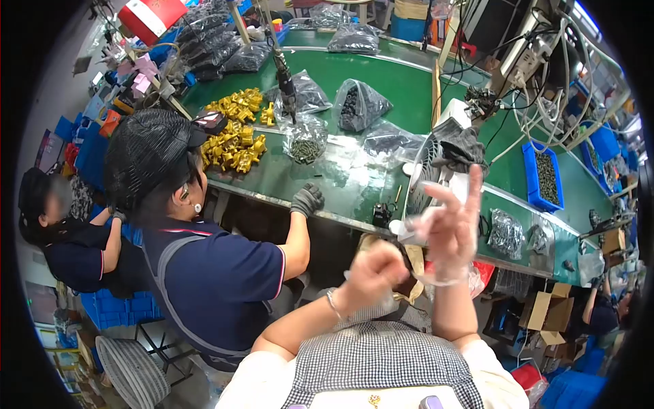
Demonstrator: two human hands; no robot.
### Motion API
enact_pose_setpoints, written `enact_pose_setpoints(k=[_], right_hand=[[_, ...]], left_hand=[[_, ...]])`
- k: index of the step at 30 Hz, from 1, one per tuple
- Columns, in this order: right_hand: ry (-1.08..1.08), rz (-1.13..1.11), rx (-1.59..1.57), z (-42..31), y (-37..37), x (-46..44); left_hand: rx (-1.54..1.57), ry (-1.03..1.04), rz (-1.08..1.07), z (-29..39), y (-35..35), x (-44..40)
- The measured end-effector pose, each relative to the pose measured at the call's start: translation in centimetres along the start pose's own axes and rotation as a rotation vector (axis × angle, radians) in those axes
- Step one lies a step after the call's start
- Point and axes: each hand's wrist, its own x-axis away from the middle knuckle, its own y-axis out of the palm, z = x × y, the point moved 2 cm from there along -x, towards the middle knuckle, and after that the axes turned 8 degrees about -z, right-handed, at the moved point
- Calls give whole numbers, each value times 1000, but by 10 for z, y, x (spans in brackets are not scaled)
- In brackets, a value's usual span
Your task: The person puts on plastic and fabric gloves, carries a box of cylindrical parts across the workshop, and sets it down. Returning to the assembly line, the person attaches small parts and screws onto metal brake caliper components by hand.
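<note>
My right hand (449, 232) is raised in front of the bench with its fingers stretched and spread. A thin translucent glove seems to cover it, with its cuff at the wrist. Beside it, lower and to the left, my left hand (378, 273) is curled closed and smeared by motion; what it holds, if anything, is hidden. A bracelet (332, 304) circles my left wrist. Just beyond my right hand, dark grey cloth gloves (462, 148) lie over a round slotted grille (421, 178).
A co-worker (204, 273) sits at left, one gloved hand (308, 199) on the green bench (354, 194). Gold-coloured parts (235, 146), a bag of small dark pieces (305, 148) and a hanging power screwdriver (285, 85) are before them. A blue bin (543, 178) stands right.
</note>
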Motion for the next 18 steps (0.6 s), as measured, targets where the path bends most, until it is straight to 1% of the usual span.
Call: enact_pose_setpoints(k=[1, 2, 4, 5, 6, 8, 9, 10, 11, 13, 14, 15, 16, 17, 18], right_hand=[[-29, 18, 104, -11, 8, 1], [33, 31, 206, -15, 7, 8], [242, -65, 556, -13, 2, 26], [298, -132, 796, -13, 5, 30], [291, -210, 964, -14, 14, 32], [286, -317, 1066, -8, 23, 42], [371, -266, 1061, -4, 29, 47], [457, -211, 1052, 1, 36, 52], [475, -215, 1132, 6, 40, 53], [467, -225, 1118, 14, 30, 61], [464, -231, 1114, 14, 26, 64], [489, -158, 1118, 9, 26, 63], [452, -128, 1175, 7, 23, 65], [416, -95, 1233, 5, 18, 67], [376, -62, 1290, 6, 13, 69]], left_hand=[[332, -38, 63, -3, -9, -4], [662, -73, 130, -9, -18, -8], [729, -62, 149, -18, -31, -13], [773, -41, 147, -17, -32, -13], [733, -20, 169, -18, -31, -14], [652, 15, 214, -19, -26, -14], [622, -5, 290, -20, -23, -13], [616, 7, 256, -18, -20, -11], [609, 21, 220, -16, -17, -9], [590, 62, 144, -22, -19, -4], [404, 45, 139, -21, -19, 0], [219, 30, 135, -19, -19, 3], [34, 15, 131, -17, -20, 6], [-142, 44, 85, -18, -22, 8], [-353, 116, 107, -9, -19, 10]])
